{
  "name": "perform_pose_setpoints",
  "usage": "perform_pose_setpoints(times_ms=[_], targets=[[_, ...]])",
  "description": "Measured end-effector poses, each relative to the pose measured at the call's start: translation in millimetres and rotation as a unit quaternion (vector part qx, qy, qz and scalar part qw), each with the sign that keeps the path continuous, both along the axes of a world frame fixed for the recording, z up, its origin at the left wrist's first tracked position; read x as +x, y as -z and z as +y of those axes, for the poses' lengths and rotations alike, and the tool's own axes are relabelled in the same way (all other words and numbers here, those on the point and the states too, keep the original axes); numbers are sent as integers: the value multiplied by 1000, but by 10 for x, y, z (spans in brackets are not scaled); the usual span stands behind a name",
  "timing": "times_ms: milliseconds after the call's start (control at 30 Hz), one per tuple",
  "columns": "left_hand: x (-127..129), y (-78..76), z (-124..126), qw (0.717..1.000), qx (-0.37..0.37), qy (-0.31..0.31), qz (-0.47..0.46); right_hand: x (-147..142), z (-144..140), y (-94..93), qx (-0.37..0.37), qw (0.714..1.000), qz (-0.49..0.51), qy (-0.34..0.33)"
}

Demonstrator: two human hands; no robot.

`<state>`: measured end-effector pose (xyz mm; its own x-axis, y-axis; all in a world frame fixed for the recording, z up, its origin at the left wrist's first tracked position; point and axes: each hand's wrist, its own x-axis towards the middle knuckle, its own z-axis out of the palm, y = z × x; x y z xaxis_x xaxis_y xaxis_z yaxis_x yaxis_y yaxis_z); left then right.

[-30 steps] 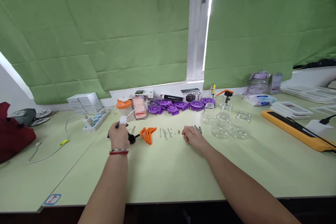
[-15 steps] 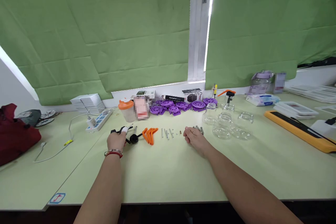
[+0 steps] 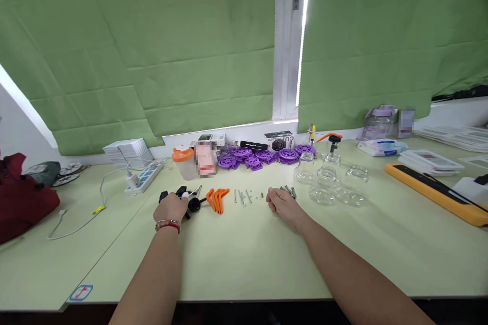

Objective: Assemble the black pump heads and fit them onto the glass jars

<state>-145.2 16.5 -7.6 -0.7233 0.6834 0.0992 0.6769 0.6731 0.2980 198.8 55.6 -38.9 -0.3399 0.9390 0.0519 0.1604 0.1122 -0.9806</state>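
At the left, my left hand (image 3: pixel 170 208) is closed, palm down, among black plastic parts (image 3: pixel 195 205). Something white shows at its fingertips, near a thin metal rod (image 3: pixel 195 190); whether the hand grips either is hidden. Several orange levers (image 3: pixel 217 200) lie just right of those parts. My right hand (image 3: pixel 282 203) rests on the table with curled fingers, and any content is hidden. Metal springs (image 3: pixel 288 190) lie just beyond it. Between the hands are several metal pins (image 3: pixel 241 196) and a tiny brass-coloured piece (image 3: pixel 262 195).
Purple plastic wheel-shaped pieces (image 3: pixel 251 158) line the back. Clear glass jars (image 3: pixel 322 187) stand at the right, one with a black and orange top. An orange-lidded cup (image 3: pixel 184 162), a power strip (image 3: pixel 144 177) and a long yellow-black case (image 3: pixel 434 193) are also on the table.
My left hand has shifted slightly toward me and turned, so less of the white thing shows and the metal rod is plainer. My right hand stays in place.
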Motion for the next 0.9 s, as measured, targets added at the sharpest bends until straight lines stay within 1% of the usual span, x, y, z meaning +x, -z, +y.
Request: perform_pose_setpoints(times_ms=[200, 300, 400, 500, 633, 733, 900], targets=[[-12, -33, 6, 1000, -9, 9, 12, -3, 0, 9, 0, 1000, -3, 4], [-97, -70, 6, 1000, -16, 7, 19, -5, 3, 16, -2, 1000, -6, 4], [-243, -108, 20, 999, -34, 14, 22, -7, 6, 19, -2, 1000, -4, 2], [-414, -117, 55, 997, -55, 44, 17, -9, 6, 20, 2, 1000, 0, 0], [-566, -74, 118, 991, -85, 102, 3, -8, 5, 24, 0, 1000, 1, 1], [-585, -41, 131, 988, -87, 126, 1, -5, 5, 23, -2, 1000, -5, 3], [-520, -65, 75, 991, -49, 124, 16, -4, -8, -4, 1, 1000, -14, 3]])
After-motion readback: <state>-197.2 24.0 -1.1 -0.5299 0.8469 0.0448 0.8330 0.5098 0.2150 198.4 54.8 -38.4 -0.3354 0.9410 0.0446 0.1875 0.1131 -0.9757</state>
